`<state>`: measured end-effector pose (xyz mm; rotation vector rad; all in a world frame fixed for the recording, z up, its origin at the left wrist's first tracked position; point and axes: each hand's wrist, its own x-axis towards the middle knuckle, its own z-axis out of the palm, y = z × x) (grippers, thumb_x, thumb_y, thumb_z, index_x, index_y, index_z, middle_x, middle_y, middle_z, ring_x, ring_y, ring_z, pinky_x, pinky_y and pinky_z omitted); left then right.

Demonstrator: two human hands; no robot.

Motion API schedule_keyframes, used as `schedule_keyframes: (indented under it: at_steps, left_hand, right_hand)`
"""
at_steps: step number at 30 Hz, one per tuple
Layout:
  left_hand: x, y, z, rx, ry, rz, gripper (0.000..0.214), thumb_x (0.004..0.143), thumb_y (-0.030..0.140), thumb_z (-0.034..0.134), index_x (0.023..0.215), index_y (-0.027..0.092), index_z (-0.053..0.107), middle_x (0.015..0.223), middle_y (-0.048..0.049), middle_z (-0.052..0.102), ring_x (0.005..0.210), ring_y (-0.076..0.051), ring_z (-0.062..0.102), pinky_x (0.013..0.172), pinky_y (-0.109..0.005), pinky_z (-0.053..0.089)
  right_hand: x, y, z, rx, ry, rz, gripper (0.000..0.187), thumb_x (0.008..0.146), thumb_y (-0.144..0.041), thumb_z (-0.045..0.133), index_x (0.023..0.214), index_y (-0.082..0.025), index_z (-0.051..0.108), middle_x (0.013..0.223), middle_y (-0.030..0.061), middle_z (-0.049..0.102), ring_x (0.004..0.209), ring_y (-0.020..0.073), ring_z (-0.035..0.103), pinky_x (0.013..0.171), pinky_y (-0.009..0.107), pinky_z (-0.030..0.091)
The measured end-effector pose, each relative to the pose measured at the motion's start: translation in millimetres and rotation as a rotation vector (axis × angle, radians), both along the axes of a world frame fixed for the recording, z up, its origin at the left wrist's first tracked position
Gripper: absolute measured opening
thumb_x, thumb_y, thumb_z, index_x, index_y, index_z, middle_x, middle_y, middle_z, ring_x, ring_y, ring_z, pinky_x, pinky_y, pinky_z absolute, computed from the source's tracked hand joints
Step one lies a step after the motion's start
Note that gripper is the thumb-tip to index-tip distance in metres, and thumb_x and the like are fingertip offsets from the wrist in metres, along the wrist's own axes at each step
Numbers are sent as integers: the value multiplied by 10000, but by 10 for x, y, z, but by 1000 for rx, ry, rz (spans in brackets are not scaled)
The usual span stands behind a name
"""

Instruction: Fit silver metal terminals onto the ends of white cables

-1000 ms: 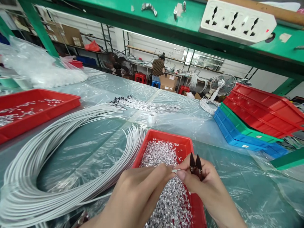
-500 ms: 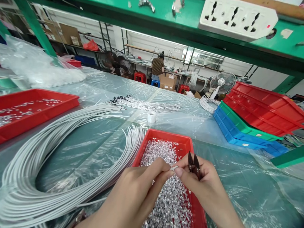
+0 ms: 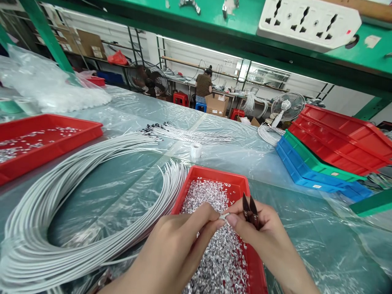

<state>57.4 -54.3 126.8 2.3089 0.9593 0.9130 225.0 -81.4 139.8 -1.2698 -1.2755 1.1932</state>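
Note:
Over the red tray [image 3: 219, 173], my left hand [image 3: 179, 234] is closed in a pinch on the tip of a white cable [image 3: 224, 215]. The thumb and forefinger of my right hand [image 3: 269, 232] meet at that same tip, so the two hands nearly touch. A pair of dark snips [image 3: 251, 211] is tucked in my right hand, its two blades pointing up and slightly apart; the handles are hidden by the palm. Under the hands, small shiny silver pieces [image 3: 211, 196] fill much of the tray. A large coil of white cables [image 3: 33, 228] lies to the left.
Another red tray [image 3: 52, 141] with scattered pieces stands at left. Behind are a bundle of white cables with dark ends [image 3: 190, 134] and a white roll [image 3: 196, 151]. Stacked bins [image 3: 333, 151] stand at right. A green beam with a power strip [image 3: 309, 24] crosses overhead.
Both hands keep almost the same pinch over the tray. The view has shifted very slightly.

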Motion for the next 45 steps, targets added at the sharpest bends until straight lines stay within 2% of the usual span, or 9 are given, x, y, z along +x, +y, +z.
schedule_keyframes:
  at_steps: [5, 11, 20, 28, 37, 45]
  left_hand:
    - [17, 0, -16, 66, 3, 7, 222, 952, 243, 373, 879, 186, 574, 574, 24, 610, 442, -104, 541, 460, -212, 398]
    - [21, -4, -3, -2, 32, -11, 213, 953, 258, 362, 860, 195, 542, 569, 30, 591, 431, -102, 503, 442, -220, 353]
    - [14, 1, 104, -172, 81, -48, 247, 960, 299, 315, 846, 204, 512, 597, 22, 590, 502, -128, 551, 498, -242, 361]
    - [16, 23, 119, -334, -68, -118, 270, 950, 318, 325, 818, 204, 532, 610, 31, 605, 549, -118, 583, 539, -226, 397]
    - [0, 67, 160, -591, -158, -188, 362, 936, 372, 387, 729, 169, 604, 609, -6, 617, 561, -110, 606, 536, -190, 442]
    - [5, 93, 150, -745, -281, -271, 348, 920, 382, 430, 721, 148, 593, 634, -22, 625, 533, -98, 577, 520, -178, 472]
  right_hand:
    - [1, -3, -18, -13, 13, -30, 62, 771, -210, 613, 712, -223, 626, 529, -88, 290, 492, 105, 224, 456, 251, 183]
    - [-14, 1, -45, 3, 16, -40, 88, 773, -201, 603, 687, -217, 598, 514, -99, 254, 477, 102, 187, 447, 255, 164]
    - [-24, 21, -83, 9, 99, -57, 76, 742, -178, 619, 686, -219, 589, 509, -105, 255, 464, 93, 171, 434, 245, 151]
    - [-59, 2, -64, 47, 103, -55, 109, 738, -196, 612, 632, -213, 593, 501, -104, 226, 456, 86, 155, 438, 263, 107]
    - [-75, -19, 56, -61, 49, -72, 89, 724, -214, 599, 641, -207, 567, 505, -105, 249, 478, 97, 177, 455, 262, 165]
    - [-62, -24, 64, -67, 34, -54, 79, 689, -205, 633, 642, -216, 570, 500, -100, 268, 466, 97, 190, 452, 263, 166]
